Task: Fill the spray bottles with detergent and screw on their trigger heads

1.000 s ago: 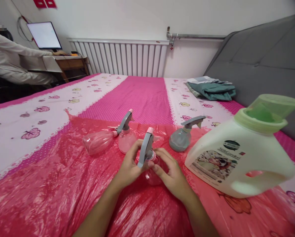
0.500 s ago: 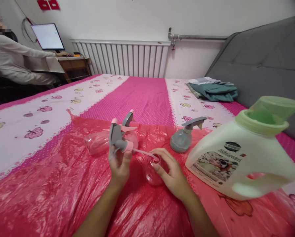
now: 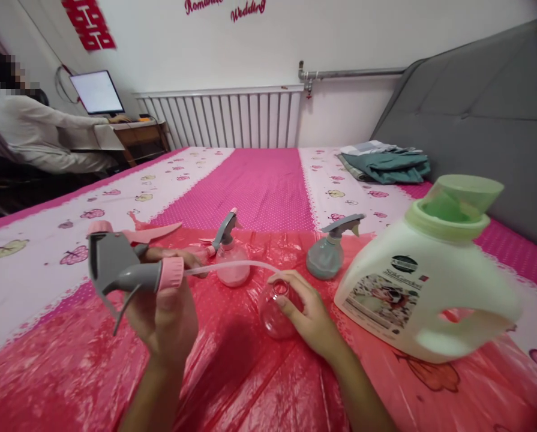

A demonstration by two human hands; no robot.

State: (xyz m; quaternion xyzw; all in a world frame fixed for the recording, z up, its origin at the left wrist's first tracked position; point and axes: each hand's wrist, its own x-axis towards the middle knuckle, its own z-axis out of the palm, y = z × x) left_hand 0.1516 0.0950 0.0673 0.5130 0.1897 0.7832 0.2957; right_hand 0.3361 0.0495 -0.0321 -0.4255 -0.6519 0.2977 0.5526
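Note:
My left hand [image 3: 167, 318] is closed round a grey and pink trigger spray head [image 3: 135, 267], raised at the left. Its thin clear tube [image 3: 236, 263] stretches right, the end near the mouth of a round clear bottle [image 3: 272, 312]. That bottle stands uncapped on red plastic sheeting [image 3: 232, 372], with my right hand [image 3: 311, 312] gripping its neck and right side. Behind it stand a pink-tinted spray bottle [image 3: 233, 264] with a grey trigger and a grey-tinted spray bottle [image 3: 324, 258]. To the right is a large white jug [image 3: 434, 288] with a green cap.
The sheeting lies on a bed with a pink patterned cover [image 3: 263, 186]. Folded clothes [image 3: 385, 163] rest by the grey headboard [image 3: 475, 108]. A radiator [image 3: 232, 120] lines the wall. At the far left a person [image 3: 38, 126] sits before a monitor [image 3: 96, 92].
My left hand has moved left and closer with the spray head, drawing the tube out of the bottle's mouth. My right hand stays on the bottle. The view has tilted up slightly.

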